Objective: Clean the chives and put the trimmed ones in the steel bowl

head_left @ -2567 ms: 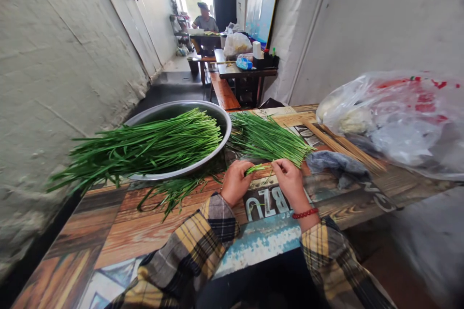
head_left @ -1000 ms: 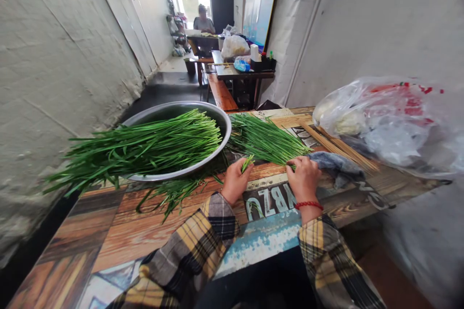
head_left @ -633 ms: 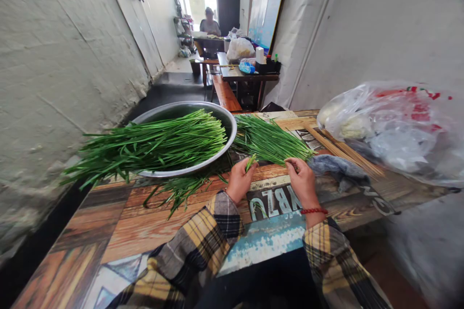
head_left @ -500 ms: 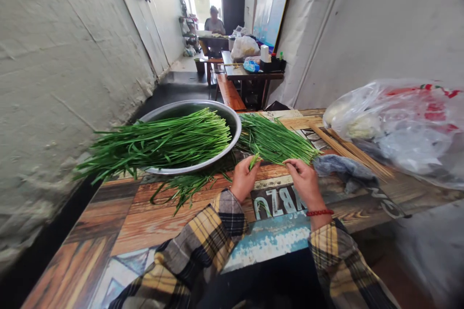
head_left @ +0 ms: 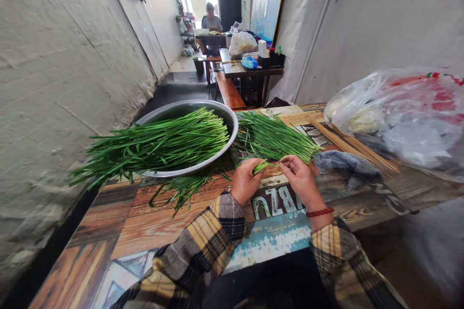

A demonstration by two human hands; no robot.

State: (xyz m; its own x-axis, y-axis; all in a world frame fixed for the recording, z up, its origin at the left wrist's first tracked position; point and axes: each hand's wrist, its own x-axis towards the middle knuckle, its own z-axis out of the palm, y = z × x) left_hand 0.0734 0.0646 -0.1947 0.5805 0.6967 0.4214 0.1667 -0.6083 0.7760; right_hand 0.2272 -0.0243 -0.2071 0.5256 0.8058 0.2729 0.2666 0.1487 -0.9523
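My left hand (head_left: 247, 181) is closed around a few garlic chives (head_left: 261, 167), whose pale ends stick out to the right. The thumb and fingers of my right hand (head_left: 300, 178) pinch at the tip of those ends; exactly what lies in the pinch is too small to make out. Just beyond both hands, a pile of garlic chives (head_left: 277, 136) lies on the patterned table (head_left: 145, 224). To the left stands a metal basin (head_left: 236, 130) with a large heap of chives (head_left: 170, 140) hanging over its left rim. Loose trimmed leaves (head_left: 184, 188) lie before the basin.
A grey cloth (head_left: 346, 164) and several wooden sticks (head_left: 348, 147) lie right of the pile. A bulging plastic bag (head_left: 406, 120) sits at the table's right. Further back are a bench (head_left: 229, 89), another table (head_left: 250, 71) and a seated person (head_left: 212, 21).
My right hand has moved slightly left and now meets the chive ends in my left hand. Those ends point right instead of upward. The view has shifted slightly.
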